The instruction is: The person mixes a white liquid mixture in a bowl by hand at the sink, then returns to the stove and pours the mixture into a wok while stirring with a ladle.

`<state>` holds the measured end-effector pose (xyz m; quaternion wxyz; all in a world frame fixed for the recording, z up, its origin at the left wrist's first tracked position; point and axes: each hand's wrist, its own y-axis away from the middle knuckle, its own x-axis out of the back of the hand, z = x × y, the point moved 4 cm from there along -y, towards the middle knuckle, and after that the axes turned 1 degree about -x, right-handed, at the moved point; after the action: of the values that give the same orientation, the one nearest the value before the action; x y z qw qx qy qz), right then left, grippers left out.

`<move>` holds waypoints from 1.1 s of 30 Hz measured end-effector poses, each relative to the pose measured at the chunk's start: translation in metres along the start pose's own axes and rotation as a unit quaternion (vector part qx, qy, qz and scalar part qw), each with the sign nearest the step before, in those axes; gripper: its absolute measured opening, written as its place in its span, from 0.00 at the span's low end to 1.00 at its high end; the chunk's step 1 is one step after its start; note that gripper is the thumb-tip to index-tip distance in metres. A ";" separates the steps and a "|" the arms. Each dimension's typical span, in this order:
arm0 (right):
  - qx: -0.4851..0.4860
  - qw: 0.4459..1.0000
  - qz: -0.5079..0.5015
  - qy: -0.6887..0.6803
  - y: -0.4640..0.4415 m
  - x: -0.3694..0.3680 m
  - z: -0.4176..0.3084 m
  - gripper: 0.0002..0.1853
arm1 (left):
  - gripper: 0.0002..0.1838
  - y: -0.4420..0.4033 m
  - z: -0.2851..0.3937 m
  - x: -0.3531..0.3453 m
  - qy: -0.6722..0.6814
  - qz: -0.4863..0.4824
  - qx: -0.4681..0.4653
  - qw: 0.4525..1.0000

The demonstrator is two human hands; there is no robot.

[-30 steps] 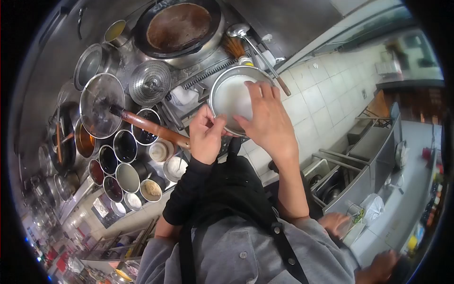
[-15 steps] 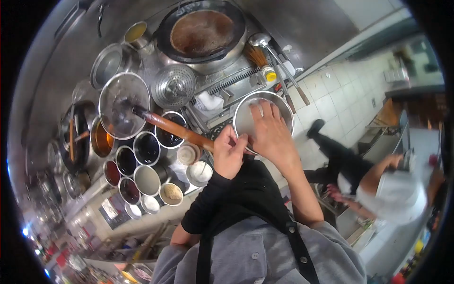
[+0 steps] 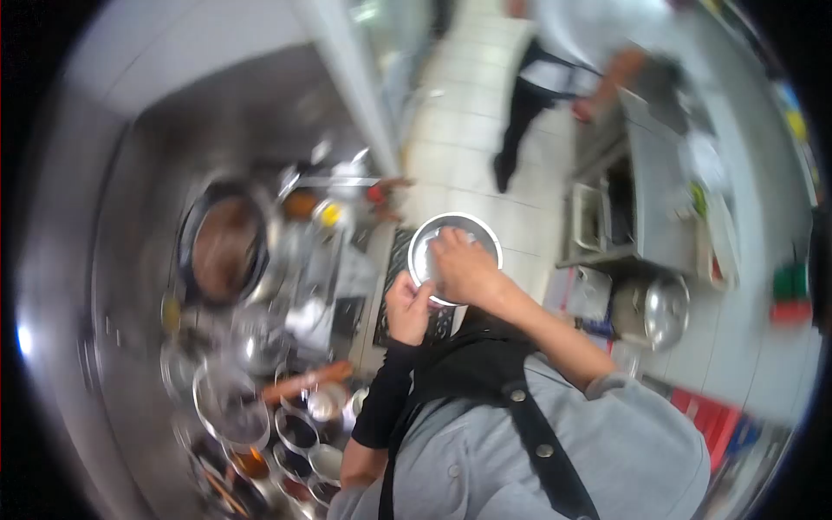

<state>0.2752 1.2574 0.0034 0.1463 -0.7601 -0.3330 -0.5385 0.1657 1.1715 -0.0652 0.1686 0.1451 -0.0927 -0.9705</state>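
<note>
A round metal bowl [image 3: 475, 227] with a bright rim is in front of my body, over the floor. My left hand [image 3: 408, 307] pinches its near-left rim, thumb over the edge. Inside the bowl, my right hand [image 3: 466, 270] reaches down with its fingers stretched out against the inner wall or bottom. What lies under those fingers is hidden, and blur hides any contents.
To the left is a cooking station with a wok [image 3: 227, 251], a strainer [image 3: 232, 403] with a wooden handle [image 3: 308, 381] and several containers. A co-worker [image 3: 555, 74] stands at a steel counter [image 3: 663, 182] ahead right. Tiled floor [image 3: 464, 143] lies between.
The view has swung right, away from the cooking station, which now sits lower left. The bowl came along in my left hand, with my right hand still inside it.
</note>
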 end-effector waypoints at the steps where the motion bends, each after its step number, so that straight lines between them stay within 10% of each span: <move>1: -0.035 0.999 -0.002 -0.005 0.006 0.006 0.031 0.26 | 0.12 -0.014 -0.008 -0.027 0.010 -0.027 0.025 0.999; 19: -0.530 0.825 0.187 -0.053 0.183 0.099 0.535 0.33 | 0.13 -0.199 -0.201 -0.570 -0.013 -0.425 0.206 0.881; 33: -0.724 0.646 0.202 -0.135 0.133 0.142 0.781 0.44 | 0.14 -0.383 -0.248 -0.720 -0.104 -0.571 0.348 0.736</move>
<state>0.9549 1.6626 -0.1431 -0.3920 -0.7365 0.3087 -0.4567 0.7774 1.7482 -0.2056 -0.4906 0.1179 -0.3410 -0.7932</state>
